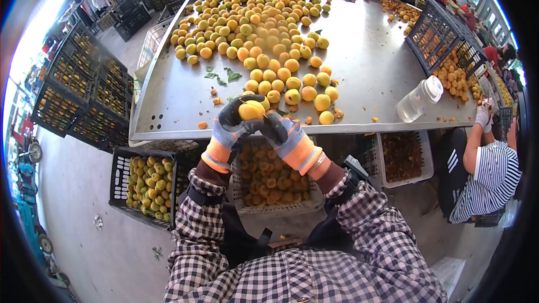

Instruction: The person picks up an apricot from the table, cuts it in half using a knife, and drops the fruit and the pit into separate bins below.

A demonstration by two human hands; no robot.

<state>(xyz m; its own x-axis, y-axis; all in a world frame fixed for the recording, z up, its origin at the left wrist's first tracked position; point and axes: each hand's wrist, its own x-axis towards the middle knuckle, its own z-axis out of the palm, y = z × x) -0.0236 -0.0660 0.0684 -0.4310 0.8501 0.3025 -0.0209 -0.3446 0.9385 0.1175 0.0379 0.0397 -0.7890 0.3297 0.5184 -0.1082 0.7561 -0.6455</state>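
Note:
My left hand and my right hand, both in grey and orange gloves, close together on one yellow apricot at the near edge of the metal table. A large heap of yellow-orange apricots covers the table beyond my hands. Directly below my hands sits a white crate holding split apricot halves.
A black crate of whole apricots stands at my lower left. A clear plastic jar lies on the table's right. Another person in a striped shirt works at the right. Stacked black crates line the left; a pit tray sits below.

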